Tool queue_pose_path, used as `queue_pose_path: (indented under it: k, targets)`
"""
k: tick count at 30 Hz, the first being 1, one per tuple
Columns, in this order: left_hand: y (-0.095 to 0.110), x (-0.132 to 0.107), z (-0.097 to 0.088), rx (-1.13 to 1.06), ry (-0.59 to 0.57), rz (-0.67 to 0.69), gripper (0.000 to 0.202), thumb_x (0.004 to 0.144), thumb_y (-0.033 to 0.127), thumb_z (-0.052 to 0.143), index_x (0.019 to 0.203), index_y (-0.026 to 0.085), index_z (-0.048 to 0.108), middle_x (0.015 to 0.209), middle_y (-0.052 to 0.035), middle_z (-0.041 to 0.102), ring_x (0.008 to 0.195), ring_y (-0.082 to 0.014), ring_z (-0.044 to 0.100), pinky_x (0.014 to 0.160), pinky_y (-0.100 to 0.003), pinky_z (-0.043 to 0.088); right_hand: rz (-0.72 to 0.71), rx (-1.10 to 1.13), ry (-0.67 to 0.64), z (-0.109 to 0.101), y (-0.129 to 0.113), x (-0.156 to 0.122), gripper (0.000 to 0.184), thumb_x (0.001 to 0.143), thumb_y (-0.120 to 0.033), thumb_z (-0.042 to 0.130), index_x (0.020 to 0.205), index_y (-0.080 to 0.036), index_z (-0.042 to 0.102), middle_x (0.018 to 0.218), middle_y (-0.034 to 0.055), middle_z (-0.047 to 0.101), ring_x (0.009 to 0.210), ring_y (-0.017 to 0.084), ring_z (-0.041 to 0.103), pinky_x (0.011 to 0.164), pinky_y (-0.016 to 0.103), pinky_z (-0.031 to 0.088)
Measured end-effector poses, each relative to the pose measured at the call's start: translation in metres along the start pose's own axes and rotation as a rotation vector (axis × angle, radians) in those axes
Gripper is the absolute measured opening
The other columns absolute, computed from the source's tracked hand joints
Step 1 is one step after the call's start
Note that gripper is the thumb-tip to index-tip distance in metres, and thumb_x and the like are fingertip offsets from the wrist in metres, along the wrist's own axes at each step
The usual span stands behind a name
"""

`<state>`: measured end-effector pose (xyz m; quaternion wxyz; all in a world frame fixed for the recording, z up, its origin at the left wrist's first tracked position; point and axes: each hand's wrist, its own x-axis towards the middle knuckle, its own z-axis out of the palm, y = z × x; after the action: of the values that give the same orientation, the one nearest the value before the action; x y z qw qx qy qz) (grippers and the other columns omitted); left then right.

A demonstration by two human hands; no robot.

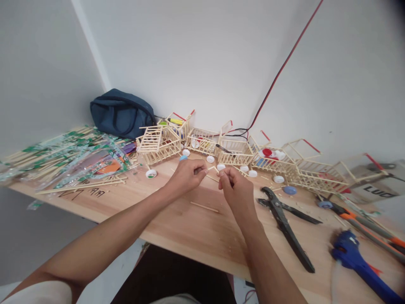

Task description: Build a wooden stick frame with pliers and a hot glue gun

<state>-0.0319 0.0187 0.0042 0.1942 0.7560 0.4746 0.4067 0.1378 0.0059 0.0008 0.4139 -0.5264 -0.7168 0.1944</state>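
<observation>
Both my hands meet over the middle of the wooden table (177, 228). My left hand (187, 174) pinches one end of a thin wooden stick (212, 168), and my right hand (234, 185) pinches the other end. A loose stick (204, 207) lies on the table just below my hands. Behind them stands a row of small cart models built of sticks (202, 141), with white bottle caps (210, 159) scattered at their feet.
Black pliers (286, 221) lie open to the right of my right hand. A blue glue gun (360, 264) and orange-handled cutters (363, 221) lie farther right. Packets of chopsticks (72, 158) cover the left end. A dark blue bag (122, 113) rests against the wall.
</observation>
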Motion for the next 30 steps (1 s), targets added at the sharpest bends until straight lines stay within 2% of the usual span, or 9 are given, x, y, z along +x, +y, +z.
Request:
queue_pose_path:
  k: [30]
  targets:
    - [-0.0007, -0.0004, 0.0003, -0.001, 0.0, 0.001, 0.02, 0.081, 0.018, 0.052, 0.063, 0.014, 0.058, 0.052, 0.0038, 0.05, 0.052, -0.0087, 0.04, 0.053, -0.022, 0.027, 0.004, 0.001, -0.008, 0.001, 0.0007, 0.0003, 0.025, 0.09, -0.03, 0.046, 0.068, -0.02, 0.052, 0.054, -0.0054, 0.053, 0.049, 0.01, 0.045, 0.054, 0.023, 0.032]
